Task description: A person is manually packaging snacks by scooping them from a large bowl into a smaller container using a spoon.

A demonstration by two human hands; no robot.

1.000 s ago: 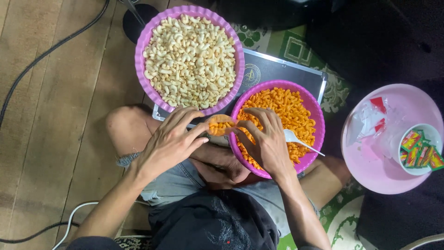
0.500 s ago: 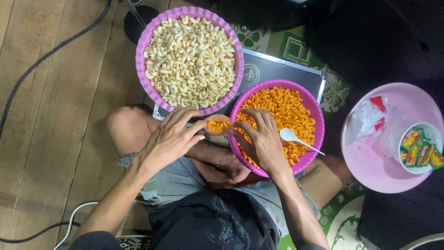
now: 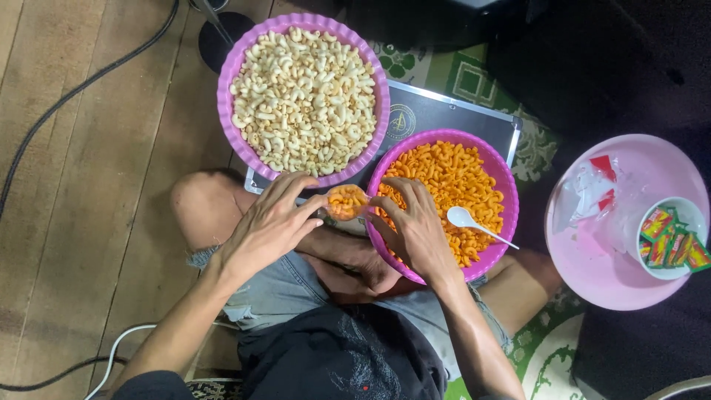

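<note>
Between my hands is a small clear plastic bag of orange macaroni snacks [image 3: 346,201]. My left hand [image 3: 270,226] pinches its left side with thumb and fingers. My right hand [image 3: 412,226] grips its right side, resting over the rim of a purple bowl [image 3: 506,222] full of orange macaroni snacks. A white plastic spoon [image 3: 466,220] lies in that bowl, just right of my right hand.
A larger purple bowl [image 3: 224,96] of pale macaroni snacks sits at the top. Both bowls rest on a dark flat case [image 3: 437,112]. A pink basin [image 3: 592,267] on the right holds clear bags and a white cup of small packets [image 3: 670,238]. Cables cross the wooden floor.
Both hands have drawn slightly closer around the small bag, which now looks more bunched and rounded. The spoon in the orange bowl has shifted a little.
</note>
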